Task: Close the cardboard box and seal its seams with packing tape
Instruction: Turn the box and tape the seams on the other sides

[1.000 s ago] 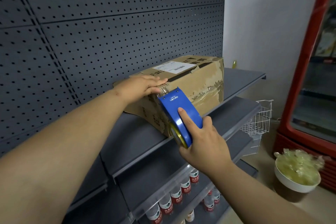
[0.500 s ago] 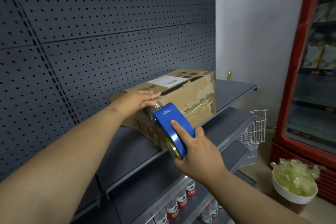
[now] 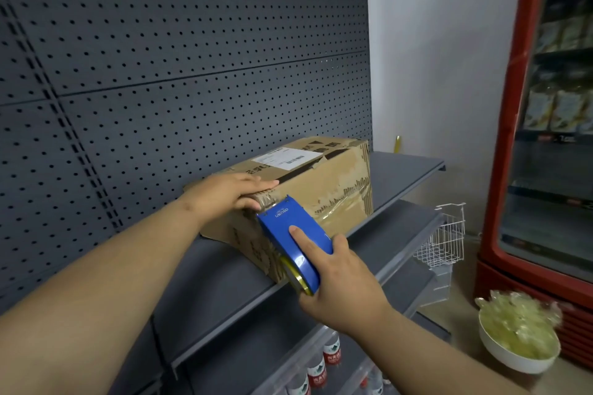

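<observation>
Snugly round blue dispenser: right grip (closed)

Upside-down "deli" logo on blue tape dispenser; box label print illegible.

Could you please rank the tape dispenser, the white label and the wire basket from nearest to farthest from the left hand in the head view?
1. Tape dispenser, just beside the left hand.
2. White label, farther along the box.
3. Wire basket, far right, lower down.
</observation>
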Demonstrator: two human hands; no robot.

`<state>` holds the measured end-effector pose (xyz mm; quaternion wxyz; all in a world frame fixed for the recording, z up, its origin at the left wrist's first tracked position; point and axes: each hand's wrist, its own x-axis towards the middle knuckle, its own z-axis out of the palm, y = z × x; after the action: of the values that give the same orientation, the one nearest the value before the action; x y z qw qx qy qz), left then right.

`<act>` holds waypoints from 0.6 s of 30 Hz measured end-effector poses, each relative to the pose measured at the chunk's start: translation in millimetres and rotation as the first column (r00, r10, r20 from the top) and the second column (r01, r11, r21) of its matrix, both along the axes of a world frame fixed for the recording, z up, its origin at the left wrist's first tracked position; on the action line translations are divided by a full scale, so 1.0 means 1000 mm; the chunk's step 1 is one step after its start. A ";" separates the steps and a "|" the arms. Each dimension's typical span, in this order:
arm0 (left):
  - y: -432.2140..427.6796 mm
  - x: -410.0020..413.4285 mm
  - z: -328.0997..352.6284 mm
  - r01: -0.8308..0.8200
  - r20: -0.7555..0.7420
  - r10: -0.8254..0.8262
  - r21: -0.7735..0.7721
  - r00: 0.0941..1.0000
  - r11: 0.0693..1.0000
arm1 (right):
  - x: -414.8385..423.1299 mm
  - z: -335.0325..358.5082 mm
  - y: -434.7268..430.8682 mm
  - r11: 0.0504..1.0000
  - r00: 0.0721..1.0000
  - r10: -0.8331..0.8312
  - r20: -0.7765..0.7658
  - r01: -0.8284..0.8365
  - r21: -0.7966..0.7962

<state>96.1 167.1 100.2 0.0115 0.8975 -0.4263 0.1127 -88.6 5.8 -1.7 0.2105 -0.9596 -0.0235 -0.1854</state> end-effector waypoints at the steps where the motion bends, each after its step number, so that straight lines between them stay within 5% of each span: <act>1: -0.001 0.001 0.000 -0.008 -0.021 0.007 -0.017 1.000 1.000 | 0.000 0.000 0.000 1.000 1.000 0.000 0.008 0.000 0.001; 18: -0.007 0.007 0.003 -0.019 -0.068 0.012 -0.102 0.998 0.995 | 0.000 -0.016 0.003 0.994 0.999 0.005 0.047 -0.011 0.112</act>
<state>103.0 159.9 103.0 0.0710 0.9022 -0.4125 0.1041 -89.0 8.6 -17.4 0.2641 -0.9416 -0.0217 -0.2079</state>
